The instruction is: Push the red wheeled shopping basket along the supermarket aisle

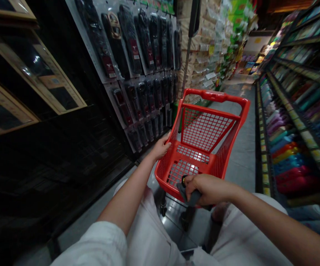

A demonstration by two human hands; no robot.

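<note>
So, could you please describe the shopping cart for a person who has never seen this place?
Find the grey aisle floor between packaged belts on the left and shelves of colourful goods on the right. There stands the shopping cart, its side gripped by the left hand. Its bright red plastic body with grid walls sets it apart from both.

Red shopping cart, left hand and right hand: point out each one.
Red shopping cart [207,128], head view: on its upright mesh panel.
Left hand [160,148], head view: on the back of the hand.
Right hand [205,186], head view: on the back of the hand.
</note>
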